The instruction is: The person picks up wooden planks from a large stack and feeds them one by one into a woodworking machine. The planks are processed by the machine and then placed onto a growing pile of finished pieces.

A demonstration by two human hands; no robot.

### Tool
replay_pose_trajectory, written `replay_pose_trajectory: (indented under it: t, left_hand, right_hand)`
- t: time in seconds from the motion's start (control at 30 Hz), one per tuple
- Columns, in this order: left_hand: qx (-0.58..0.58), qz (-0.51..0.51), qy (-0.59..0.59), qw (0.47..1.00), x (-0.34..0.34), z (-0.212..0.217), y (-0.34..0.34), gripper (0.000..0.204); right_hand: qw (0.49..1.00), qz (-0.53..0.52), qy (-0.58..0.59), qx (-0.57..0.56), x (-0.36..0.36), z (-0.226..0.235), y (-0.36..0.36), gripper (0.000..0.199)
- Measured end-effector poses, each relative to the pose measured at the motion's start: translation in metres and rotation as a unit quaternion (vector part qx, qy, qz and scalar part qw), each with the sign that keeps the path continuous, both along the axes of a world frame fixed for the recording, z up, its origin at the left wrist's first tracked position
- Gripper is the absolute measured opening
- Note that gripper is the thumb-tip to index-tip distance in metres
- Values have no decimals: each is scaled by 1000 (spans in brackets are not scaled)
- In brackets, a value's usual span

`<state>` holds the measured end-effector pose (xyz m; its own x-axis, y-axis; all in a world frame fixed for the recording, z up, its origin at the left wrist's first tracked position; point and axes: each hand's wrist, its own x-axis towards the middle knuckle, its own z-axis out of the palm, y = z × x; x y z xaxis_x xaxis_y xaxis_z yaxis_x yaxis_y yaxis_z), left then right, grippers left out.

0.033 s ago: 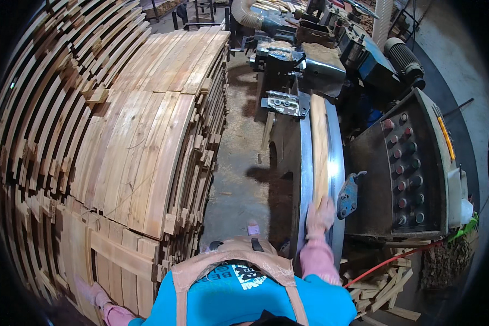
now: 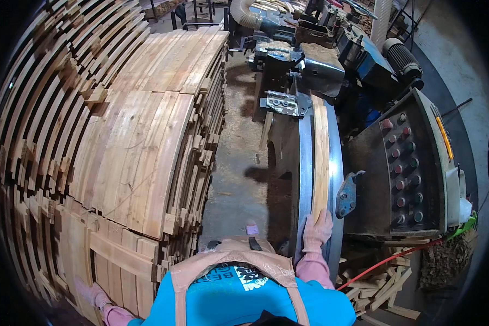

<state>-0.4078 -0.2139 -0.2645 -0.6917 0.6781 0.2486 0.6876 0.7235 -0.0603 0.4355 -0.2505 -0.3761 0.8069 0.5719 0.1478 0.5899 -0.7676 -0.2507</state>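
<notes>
Head view: right hand (image 2: 317,228), now nearer the body, grips the wooden strip (image 2: 320,157) by its end.

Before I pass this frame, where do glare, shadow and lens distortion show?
Head view: white glare on the smooth grey metal machine bed, right of the long pale wooden strip; head view: dark shadow on the grey floor left of that bed; head view: tan stacked wooden boards bending toward the left rim, with black corners.
</notes>
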Motion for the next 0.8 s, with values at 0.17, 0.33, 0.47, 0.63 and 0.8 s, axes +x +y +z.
replay_pose_trajectory:
  t: [0.17,0.33,0.47,0.63,0.8]
  left_hand:
    - [-33,-47,20,998,-9,3,-20,79]
    - [-34,-66,-43,996,126,129,63,64]
    - [89,-194,-71,974,179,210,121,60]
    - [156,-440,-469,750,290,238,271,42]
    - [179,-399,-732,523,475,172,336,38]
  right_hand:
    - [990,63,-114,57,28,-3,22,44]
    - [975,139,-147,92,124,-28,138,37]
    - [977,155,-112,95,150,-40,205,35]
    - [968,143,144,149,117,-18,273,48]
    - [579,530,533,315,-122,117,217,98]
